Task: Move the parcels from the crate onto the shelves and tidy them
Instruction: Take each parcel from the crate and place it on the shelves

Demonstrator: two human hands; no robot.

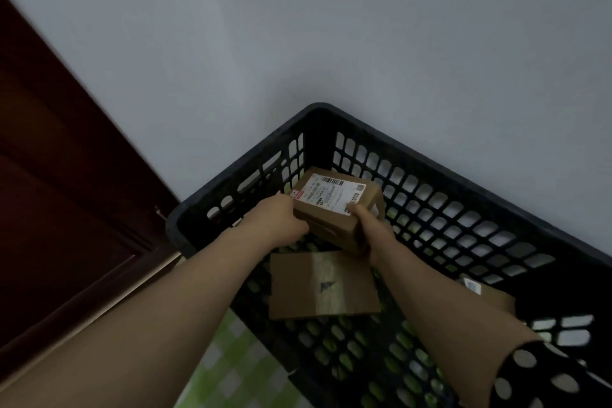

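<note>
Black lattice crate (447, 209) found set against a pale wall (364, 26), on a green checked cloth (228, 371). Dark red door (59, 192) noted to the left. No shelves in view.

Small cardboard box (334, 209), white shipping label (328, 192) uppermost, held in the far corner of the crate, tilted and apparently raised off the floor of it. Left hand (281, 222) closed over the box's left end, fingers wrapped out of sight beneath. Right hand (364, 225) clamped on the right side, thumb (357, 210) pressed flat on the label's edge, remaining fingers hidden under the box. Whether the hidden fingers were spread or pressed together: cannot tell.

Flat brown parcel (323, 285) lying on the crate floor just below the hands. Third parcel (486, 295) partly hidden behind the right forearm. Task judged early, with at least three parcels not yet shelved.

Risks, as judged:
- Snagging on the crate's corner rim on the way out, given the box's closeness to both walls.
- Slipping from the grip, given the tilt and a thumb bearing on smooth label paper.
- Dropping onto the flat parcel beneath, denting either.
- Knocking the third parcel with the right forearm.
- Poor light, making label reading unreliable.
</note>
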